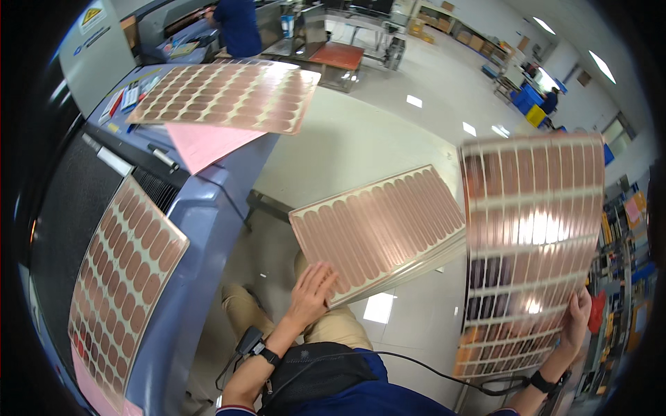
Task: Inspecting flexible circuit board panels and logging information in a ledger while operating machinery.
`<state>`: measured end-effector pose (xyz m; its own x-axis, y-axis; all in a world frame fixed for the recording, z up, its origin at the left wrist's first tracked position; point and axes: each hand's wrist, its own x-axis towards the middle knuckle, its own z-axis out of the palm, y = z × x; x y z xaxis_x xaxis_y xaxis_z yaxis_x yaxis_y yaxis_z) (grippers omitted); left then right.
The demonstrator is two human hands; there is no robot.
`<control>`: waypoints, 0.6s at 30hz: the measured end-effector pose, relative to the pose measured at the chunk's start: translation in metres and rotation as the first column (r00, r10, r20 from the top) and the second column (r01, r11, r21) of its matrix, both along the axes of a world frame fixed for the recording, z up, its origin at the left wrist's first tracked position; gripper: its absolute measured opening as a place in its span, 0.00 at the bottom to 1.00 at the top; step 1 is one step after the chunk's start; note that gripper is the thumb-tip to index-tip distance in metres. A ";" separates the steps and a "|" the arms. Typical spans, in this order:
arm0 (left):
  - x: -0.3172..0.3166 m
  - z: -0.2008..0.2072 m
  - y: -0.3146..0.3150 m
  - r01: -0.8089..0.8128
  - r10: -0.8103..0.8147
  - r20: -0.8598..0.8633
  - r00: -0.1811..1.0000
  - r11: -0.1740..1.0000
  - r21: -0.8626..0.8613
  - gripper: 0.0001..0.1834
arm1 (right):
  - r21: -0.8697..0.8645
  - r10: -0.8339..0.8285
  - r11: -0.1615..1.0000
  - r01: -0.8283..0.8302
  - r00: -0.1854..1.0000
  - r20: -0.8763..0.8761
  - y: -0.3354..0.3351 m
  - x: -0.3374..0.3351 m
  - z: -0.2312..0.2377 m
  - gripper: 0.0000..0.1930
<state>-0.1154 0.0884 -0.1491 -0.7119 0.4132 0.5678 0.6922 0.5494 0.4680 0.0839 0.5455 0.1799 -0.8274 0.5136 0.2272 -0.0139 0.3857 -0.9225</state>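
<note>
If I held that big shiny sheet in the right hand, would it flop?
Maybe slightly: the copper-coloured sheet spreads far past the right hand without folding. It looks thin, so it's probably light. Its shiny face might feel slippery.

navy shirt (423, 401) | khaki trousers (341, 330) | black wrist straps (269, 356) | black waist pouch (312, 378) | black cable (496, 392)

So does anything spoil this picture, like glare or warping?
In the head view, fisheye distortion curves straight edges, and the corners go black; bright glare washes out parts of the copper-coloured panel in the right hand; a softer sheen crosses the top sheet under the left hand; white light patches shine on the floor.
</note>
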 end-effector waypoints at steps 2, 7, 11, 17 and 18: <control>0.001 0.000 -0.002 -0.013 0.013 0.029 0.999 1.000 -0.027 0.35 | -0.091 0.031 0.995 -0.036 0.998 -0.049 0.000 -0.016 -0.004 0.18; 0.015 0.011 -0.022 -0.020 0.031 0.160 0.987 0.997 -0.073 0.38 | -0.569 -0.121 0.812 -0.131 0.916 -0.383 -0.033 -0.082 -0.019 0.12; 0.019 0.023 -0.015 -0.085 0.086 0.283 0.955 0.996 -0.016 0.39 | -0.644 -0.053 0.740 -0.194 0.938 -0.343 -0.076 -0.105 -0.039 0.10; 0.026 0.030 -0.023 -0.310 -0.030 0.701 0.712 0.883 0.352 0.30 | -0.637 0.170 0.696 -0.333 0.937 -0.304 -0.173 -0.130 -0.063 0.21; 0.026 0.027 -0.027 -0.327 -0.010 0.704 0.710 0.881 0.343 0.30 | -0.681 0.172 0.649 -0.338 0.938 -0.302 -0.176 -0.135 -0.074 0.22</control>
<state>-0.0891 0.0611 -0.1223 -0.9947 0.1024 -0.0067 0.0198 0.2550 0.9667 -0.0510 0.3693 0.1062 -0.9316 0.3597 0.0516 -0.2166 -0.4355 -0.8737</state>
